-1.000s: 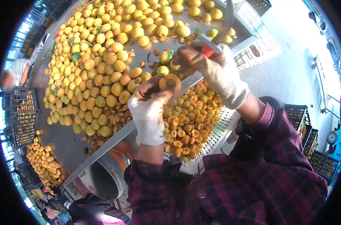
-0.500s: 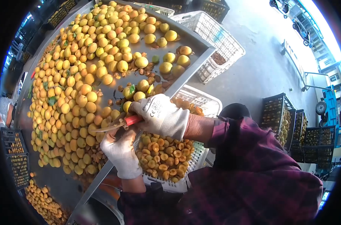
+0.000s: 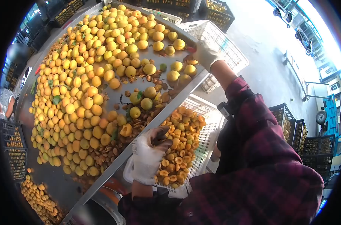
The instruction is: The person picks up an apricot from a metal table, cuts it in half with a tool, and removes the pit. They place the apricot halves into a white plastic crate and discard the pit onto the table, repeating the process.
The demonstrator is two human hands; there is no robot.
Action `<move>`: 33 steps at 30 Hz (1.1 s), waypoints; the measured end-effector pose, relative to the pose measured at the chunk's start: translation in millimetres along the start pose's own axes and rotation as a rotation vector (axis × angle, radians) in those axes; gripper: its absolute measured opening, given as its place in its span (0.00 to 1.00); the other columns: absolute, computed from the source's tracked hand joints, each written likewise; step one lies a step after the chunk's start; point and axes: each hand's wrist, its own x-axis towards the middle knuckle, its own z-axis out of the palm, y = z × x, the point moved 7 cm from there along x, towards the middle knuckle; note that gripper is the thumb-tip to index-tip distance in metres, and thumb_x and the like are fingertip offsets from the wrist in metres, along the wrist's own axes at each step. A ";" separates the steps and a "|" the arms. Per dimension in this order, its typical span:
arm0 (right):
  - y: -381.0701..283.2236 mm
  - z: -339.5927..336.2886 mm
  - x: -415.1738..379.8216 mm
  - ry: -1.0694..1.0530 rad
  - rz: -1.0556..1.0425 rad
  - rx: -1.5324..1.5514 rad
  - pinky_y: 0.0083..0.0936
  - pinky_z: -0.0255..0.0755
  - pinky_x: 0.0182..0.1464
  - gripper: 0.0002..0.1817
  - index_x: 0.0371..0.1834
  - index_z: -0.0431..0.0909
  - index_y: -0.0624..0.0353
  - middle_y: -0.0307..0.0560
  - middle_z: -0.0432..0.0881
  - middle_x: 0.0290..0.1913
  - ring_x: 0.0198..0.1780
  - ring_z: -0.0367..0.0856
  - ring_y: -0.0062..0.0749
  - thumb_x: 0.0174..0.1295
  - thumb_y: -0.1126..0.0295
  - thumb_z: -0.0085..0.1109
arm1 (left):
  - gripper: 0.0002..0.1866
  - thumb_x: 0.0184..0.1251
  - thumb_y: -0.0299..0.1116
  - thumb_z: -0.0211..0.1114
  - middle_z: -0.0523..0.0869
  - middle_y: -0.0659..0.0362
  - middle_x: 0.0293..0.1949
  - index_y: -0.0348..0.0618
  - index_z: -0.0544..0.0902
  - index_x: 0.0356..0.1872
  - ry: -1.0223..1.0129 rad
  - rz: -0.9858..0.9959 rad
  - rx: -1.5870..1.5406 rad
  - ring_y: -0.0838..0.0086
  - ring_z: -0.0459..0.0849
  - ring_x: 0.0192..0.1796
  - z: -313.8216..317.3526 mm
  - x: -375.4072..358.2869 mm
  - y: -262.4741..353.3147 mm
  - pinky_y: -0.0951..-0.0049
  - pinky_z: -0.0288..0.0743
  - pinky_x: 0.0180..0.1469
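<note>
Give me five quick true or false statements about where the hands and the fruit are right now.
1. The right hand in a white glove reaches over the far corner of the grey metal table. True.
2. The left gloved hand is over the white plastic crate of halved orange apricots. True.
3. The table holds red apples. False: whole yellow apricots.
4. Both hands are bare. False: both are gloved.
5. The white crate is empty. False: it holds halves.

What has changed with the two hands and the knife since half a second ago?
The right hand moved away from the left, out to the far edge of the metal table; the knife hardly shows now. The left hand dropped over the white crate of halved apricots. The pile of whole fruit stayed put.
</note>
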 end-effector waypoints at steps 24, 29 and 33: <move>-194.8 -25.6 -174.2 -0.173 -0.446 0.976 0.31 0.73 0.31 0.19 0.46 0.80 0.69 0.53 0.82 0.29 0.30 0.84 0.33 0.74 0.59 0.57 | 0.35 0.57 0.30 0.75 0.83 0.51 0.51 0.25 0.71 0.64 0.459 0.369 -0.723 0.69 0.86 0.48 -85.1 -11.8 5.7 0.73 0.83 0.50; -199.9 -28.7 -189.3 -0.309 -0.477 0.986 0.34 0.74 0.32 0.19 0.51 0.78 0.69 0.57 0.82 0.29 0.31 0.85 0.41 0.75 0.60 0.56 | 0.32 0.52 0.15 0.71 0.82 0.52 0.52 0.26 0.74 0.62 0.399 0.325 -0.781 0.68 0.85 0.51 -87.2 -15.1 9.5 0.65 0.86 0.54; -206.1 -46.1 -198.7 -0.151 -0.637 0.938 0.36 0.75 0.34 0.19 0.52 0.78 0.68 0.60 0.82 0.30 0.33 0.85 0.49 0.76 0.60 0.54 | 0.33 0.49 0.12 0.68 0.83 0.53 0.51 0.27 0.74 0.62 0.366 0.250 -0.798 0.69 0.85 0.51 -83.3 -13.6 9.2 0.69 0.85 0.52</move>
